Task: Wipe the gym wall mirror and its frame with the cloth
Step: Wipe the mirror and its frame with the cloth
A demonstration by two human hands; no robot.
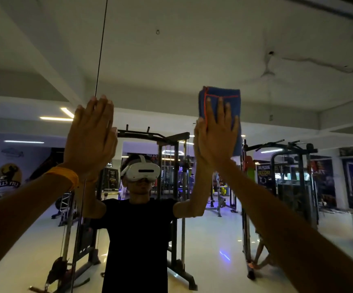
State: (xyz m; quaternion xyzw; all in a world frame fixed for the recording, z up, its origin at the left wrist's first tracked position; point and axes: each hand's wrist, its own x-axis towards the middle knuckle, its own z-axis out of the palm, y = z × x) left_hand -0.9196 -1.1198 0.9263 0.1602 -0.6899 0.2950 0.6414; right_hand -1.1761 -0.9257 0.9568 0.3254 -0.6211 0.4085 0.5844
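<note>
Stage, as judged: wiping under way on upper glass of mirror (171, 60); cleaned area not distinguishable; frame not identifiable, presumably not yet done.

Cloth (224, 94): folded, blue with orange edging, at 1 o'clock in view, pressed flat to glass under right hand (215, 140), fingers (210, 111) straight and spread, not clenched. Long axis 12-to-6, free end toward 12.

Left hand (89, 140), at 11 o'clock: flat, fingers straight, holding nothing.

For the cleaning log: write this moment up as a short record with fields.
place: gym, wall mirror ahead
cloth: blue, orange stitching, folded, against the mirror
right hand: straight fingers press the cloth to the glass
left hand: flat on the mirror, bare
left wrist: yellow band
</note>
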